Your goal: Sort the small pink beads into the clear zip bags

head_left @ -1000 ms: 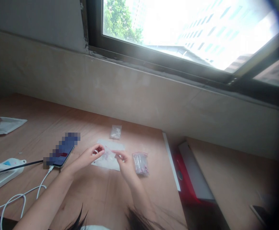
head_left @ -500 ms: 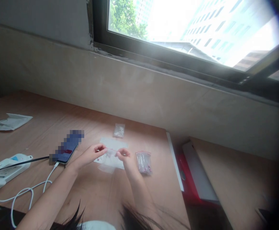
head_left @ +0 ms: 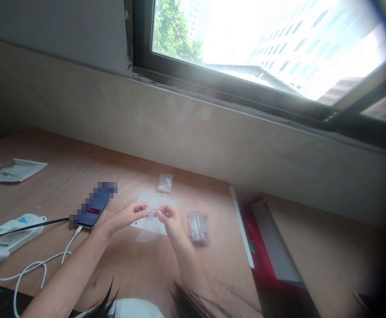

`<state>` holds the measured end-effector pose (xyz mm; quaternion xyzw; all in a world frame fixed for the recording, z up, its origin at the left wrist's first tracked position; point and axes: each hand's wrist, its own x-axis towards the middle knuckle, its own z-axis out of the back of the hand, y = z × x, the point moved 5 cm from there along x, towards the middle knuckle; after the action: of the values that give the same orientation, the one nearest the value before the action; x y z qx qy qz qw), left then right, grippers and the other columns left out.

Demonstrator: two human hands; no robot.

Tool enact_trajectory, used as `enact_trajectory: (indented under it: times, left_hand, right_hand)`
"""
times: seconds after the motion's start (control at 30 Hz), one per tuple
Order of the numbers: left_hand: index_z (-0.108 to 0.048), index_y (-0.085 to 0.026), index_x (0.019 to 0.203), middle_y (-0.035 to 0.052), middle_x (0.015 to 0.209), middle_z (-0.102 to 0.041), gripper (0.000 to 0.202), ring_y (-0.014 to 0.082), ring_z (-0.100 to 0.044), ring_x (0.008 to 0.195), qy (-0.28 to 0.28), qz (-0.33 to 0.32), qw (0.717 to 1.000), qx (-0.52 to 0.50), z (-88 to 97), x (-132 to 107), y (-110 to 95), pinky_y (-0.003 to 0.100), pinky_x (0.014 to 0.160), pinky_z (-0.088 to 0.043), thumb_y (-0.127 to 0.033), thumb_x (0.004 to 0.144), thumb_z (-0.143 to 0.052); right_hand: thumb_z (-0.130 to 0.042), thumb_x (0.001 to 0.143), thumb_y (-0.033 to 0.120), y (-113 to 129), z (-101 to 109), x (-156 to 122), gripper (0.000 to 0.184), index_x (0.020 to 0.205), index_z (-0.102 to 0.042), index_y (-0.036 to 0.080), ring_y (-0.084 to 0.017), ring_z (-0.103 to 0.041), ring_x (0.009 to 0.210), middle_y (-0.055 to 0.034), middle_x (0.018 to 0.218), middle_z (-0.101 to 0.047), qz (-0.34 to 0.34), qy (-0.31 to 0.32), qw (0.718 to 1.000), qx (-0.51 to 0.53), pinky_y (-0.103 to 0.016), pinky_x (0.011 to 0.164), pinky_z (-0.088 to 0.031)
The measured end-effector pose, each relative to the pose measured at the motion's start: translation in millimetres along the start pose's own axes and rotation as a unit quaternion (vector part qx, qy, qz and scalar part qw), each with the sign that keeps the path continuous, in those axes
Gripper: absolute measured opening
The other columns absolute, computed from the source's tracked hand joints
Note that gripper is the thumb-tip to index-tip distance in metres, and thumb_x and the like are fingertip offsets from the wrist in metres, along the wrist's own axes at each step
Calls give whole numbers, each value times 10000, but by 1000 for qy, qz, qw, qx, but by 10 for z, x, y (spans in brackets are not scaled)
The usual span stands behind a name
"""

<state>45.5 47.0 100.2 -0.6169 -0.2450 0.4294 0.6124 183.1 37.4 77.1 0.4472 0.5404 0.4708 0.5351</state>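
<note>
Both my hands are over a white sheet [head_left: 161,198] on the wooden table. My left hand [head_left: 135,213] is closed in a pinch on one end of a small clear zip bag [head_left: 152,212] with a pinkish top edge. On the other end of that bag, my right hand [head_left: 168,215] has thumb and fingers pressed together. Tiny dark red bits show on the sheet beside my left hand. A flat clear plastic piece [head_left: 145,237] lies at the sheet's front edge. To the right of my right hand sits a pack of clear bags with red edges [head_left: 198,228].
Behind the sheet lies a small clear packet [head_left: 165,183]. A phone [head_left: 95,211] with a white cable [head_left: 67,240] is on the left, near a white power strip [head_left: 20,234]. A white paper packet [head_left: 17,170] lies far left. Beyond the table's right edge stands a red object [head_left: 262,260].
My hands have come closer together, and the bag's top edge between them is less stretched. The camera view has shifted slightly.
</note>
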Motion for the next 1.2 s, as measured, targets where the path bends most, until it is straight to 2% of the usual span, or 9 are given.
enact_trajectory:
  times: [0.17,0.37,0.53,0.67,0.83,0.9,1.0,1.1,1.2]
  left_hand:
    - [-521,-149,655,-37,605,-416,282,103,-413,589,-31,-23,998,39,-36,30,47,192,523,-331,-411,735,-450]
    - [-565,-151,732,-4,688,-522,318,133,-467,669,-25,-24,999,6,-143,28,127,214,586,-365,-443,728,-441]
    - [-524,-149,669,-37,604,-463,312,100,-437,572,-43,5,999,-6,-29,61,242,184,503,-339,-454,711,-475]
    - [-529,-146,687,-40,599,-472,301,93,-444,543,-62,5,998,-31,60,129,291,182,477,-342,-446,693,-507]
    - [-553,-142,763,-23,634,-542,349,112,-498,552,-104,22,991,-76,130,152,299,207,507,-390,-478,687,-502]
    - [-554,-143,806,-4,687,-573,360,134,-529,603,-130,28,988,-78,181,143,346,221,541,-411,-480,704,-477]
    - [-554,-158,843,18,780,-603,348,168,-551,727,-183,32,982,-45,309,120,525,238,633,-427,-468,725,-448]
    - [-568,-178,789,17,799,-622,340,190,-554,791,-219,52,974,18,432,85,807,250,712,-418,-478,730,-419]
    - [-571,-197,782,8,789,-634,341,199,-563,800,-214,61,974,51,481,57,1022,244,700,-426,-490,726,-407]
  right_hand:
    - [-556,668,341,28,-83,-38,191,665,-581,152,-144,-531,706,-22,700,-599,10,58,998,31,-253,677,-369]
    - [-594,615,258,-150,-18,-39,138,552,-535,151,-115,-491,584,7,569,-555,-19,-7,999,42,-231,588,-346]
    - [-604,600,277,-151,70,6,165,526,-532,148,-113,-485,564,9,554,-553,-39,-18,998,34,-233,583,-342]
    - [-600,626,332,-120,70,51,202,579,-552,142,-103,-482,552,-6,590,-570,-40,5,998,45,-230,574,-348]
    - [-635,571,428,-437,-26,-10,324,690,-558,136,-104,-496,484,-31,623,-598,-118,68,986,99,-223,483,-352]
    - [-649,540,440,-600,-8,-33,333,629,-539,138,-95,-469,435,-19,552,-578,-139,49,984,98,-211,439,-326]
    - [-648,532,413,-679,114,65,299,591,-515,152,-92,-436,413,2,495,-544,-113,-28,990,80,-210,424,-308]
    - [-603,576,369,-523,283,378,228,625,-524,161,-101,-451,450,4,533,-545,-46,-110,992,38,-220,453,-328]
    - [-535,623,349,-310,399,842,196,679,-541,161,-127,-500,517,-20,602,-578,-2,-158,986,-54,-233,488,-355]
